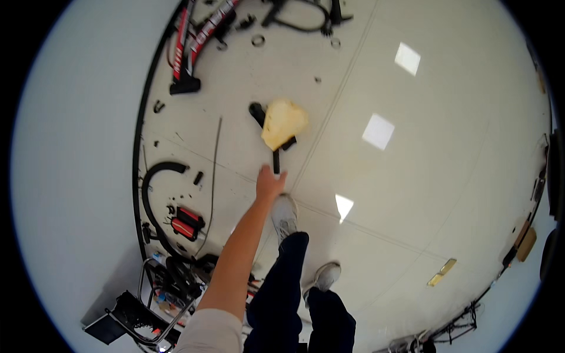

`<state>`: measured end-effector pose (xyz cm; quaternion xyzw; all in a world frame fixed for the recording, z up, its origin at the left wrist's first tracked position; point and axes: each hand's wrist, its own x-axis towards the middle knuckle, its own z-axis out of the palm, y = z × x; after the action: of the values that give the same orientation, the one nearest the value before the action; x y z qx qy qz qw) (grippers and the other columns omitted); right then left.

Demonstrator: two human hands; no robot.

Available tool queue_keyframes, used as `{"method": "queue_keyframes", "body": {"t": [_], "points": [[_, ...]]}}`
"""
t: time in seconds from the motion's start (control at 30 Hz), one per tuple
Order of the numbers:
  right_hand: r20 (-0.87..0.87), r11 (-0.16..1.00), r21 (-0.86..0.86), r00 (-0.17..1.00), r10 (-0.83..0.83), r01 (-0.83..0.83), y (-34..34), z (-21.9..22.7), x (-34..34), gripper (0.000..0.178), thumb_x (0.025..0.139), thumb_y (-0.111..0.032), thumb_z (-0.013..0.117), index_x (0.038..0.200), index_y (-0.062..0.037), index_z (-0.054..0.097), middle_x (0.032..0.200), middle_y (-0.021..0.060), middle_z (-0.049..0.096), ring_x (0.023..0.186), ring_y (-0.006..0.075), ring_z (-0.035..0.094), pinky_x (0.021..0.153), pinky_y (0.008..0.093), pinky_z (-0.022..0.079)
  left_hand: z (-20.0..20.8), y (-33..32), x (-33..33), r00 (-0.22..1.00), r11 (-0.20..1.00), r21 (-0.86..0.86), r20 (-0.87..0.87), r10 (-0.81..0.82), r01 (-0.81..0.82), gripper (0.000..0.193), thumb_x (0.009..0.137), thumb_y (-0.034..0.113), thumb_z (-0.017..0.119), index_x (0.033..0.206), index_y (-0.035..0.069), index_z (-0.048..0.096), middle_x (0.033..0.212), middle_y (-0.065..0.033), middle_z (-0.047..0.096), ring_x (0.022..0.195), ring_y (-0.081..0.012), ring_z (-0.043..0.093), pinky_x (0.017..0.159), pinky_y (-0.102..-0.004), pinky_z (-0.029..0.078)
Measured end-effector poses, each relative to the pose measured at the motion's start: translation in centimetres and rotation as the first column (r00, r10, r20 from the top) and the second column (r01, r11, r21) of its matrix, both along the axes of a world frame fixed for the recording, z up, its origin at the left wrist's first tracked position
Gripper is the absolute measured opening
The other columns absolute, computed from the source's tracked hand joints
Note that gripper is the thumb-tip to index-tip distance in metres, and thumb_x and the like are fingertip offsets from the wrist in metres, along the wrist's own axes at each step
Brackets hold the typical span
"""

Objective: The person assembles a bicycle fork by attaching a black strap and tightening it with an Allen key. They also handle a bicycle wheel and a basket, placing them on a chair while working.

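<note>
Pointing away from the body, the left hand [272,183] is low over the floor [412,194], right by the near end of a black bar [276,161]! Thumb and fingers stand parted, a modest spread, with that bar's end showing between them. Is there contact? Blurred at the fingertips, so I can't tell, but no firm hold shows.

And look at the bar: its long axis runs almost straight up and down the view, near end aimed right at the hand, far end meeting a yellow pad [285,122]. The pad sits just beyond the hand, broad end up and to the right, narrow end down and a touch left, its long axis on a slant. Black parts poke out at its upper left and lower right.

Off to the left, a thin rod [215,153] lies lengthwise, then a curved tube [147,191] and a red-and-black block [188,223]. Up top, a red frame [203,44] at the left, with a ring [258,45] beside it. Down below, one pale shoe [286,215] is planted just beneath the hand, the other shoe [327,275] further back to the right!
</note>
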<state>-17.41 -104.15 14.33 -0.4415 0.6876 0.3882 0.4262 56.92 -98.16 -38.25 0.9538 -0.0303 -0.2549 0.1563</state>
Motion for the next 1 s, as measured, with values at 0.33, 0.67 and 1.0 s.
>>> {"method": "queue_keyframes", "body": {"t": [0.33, 0.67, 1.0], "points": [[-0.171, 0.928, 0.052, 0.918, -0.357, 0.37, -8.3, 1.8, 18.3, 0.03, 0.098, -0.025, 0.047, 0.105, -0.0038, 0.066, 0.052, -0.0014, 0.041, 0.038, 0.0082, 0.036, 0.036, 0.0253, 0.03, 13.2, -9.6, -2.0, 0.232, 0.358, -0.105, -0.914, 0.333, -0.928, 0.026, 0.096, 0.026, 0.049, 0.08, 0.007, 0.046, 0.059, -0.0006, 0.044, 0.043, -0.0146, 0.041, 0.04, -0.0293, 0.032], [0.402, 0.92, 0.035, 0.837, -0.372, 0.391, -26.4, 7.7, 26.2, 0.018, 0.092, -0.018, 0.054, 0.091, -0.0017, 0.062, 0.049, -0.0024, 0.035, 0.035, 0.0086, 0.03, 0.032, 0.0259, 0.025, 70.0, -9.9, -1.1, 0.076, 0.176, -0.199, -0.842, -0.533, -0.964, 0.02, 0.095, 0.026, 0.042, 0.079, 0.015, 0.037, 0.051, 0.0066, 0.027, 0.039, -0.0059, 0.024, 0.038, -0.0239, 0.019], [0.747, 0.969, -0.125, 0.663, -0.048, 0.211, -46.3, 11.8, 32.5, 0.022, 0.092, -0.019, 0.05, 0.084, -0.0015, 0.061, 0.05, -0.0026, 0.036, 0.038, 0.0077, 0.031, 0.034, 0.0256, 0.025, 90.6, -16.5, -12.1, 0.378, -0.14, -0.477, -0.449, -0.809, -0.867, 0.02, 0.095, 0.026, 0.045, 0.083, 0.013, 0.034, 0.049, 0.0048, 0.029, 0.037, -0.0051, 0.021, 0.035, -0.0238, 0.017]]}}
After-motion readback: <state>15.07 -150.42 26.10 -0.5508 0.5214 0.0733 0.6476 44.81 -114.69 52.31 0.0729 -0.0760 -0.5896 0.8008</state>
